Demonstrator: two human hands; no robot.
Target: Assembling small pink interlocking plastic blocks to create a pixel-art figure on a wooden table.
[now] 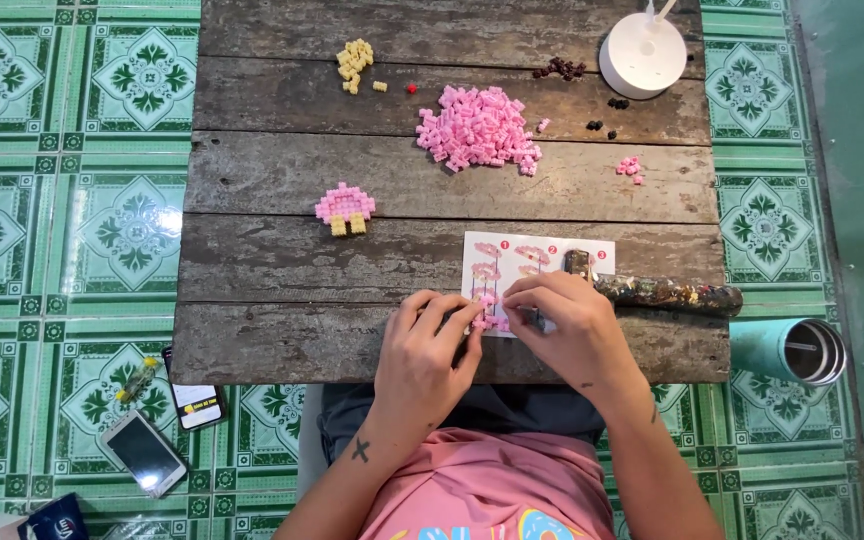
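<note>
At a weathered wooden table point(282, 270), the left hand point(422, 355) and right hand point(567, 325) meet over an instruction sheet point(542, 262), both grips pinching a small pink brick piece point(489, 318); a pink brick pile point(477, 128) lies well beyond

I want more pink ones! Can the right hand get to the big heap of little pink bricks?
Probably yes. The right hand is busy pinching small pink pieces with the left hand, but only bare wooden tabletop and the instruction sheet lie before the heap of pink bricks.

Head view, straight down, near table point(252, 270)
</note>
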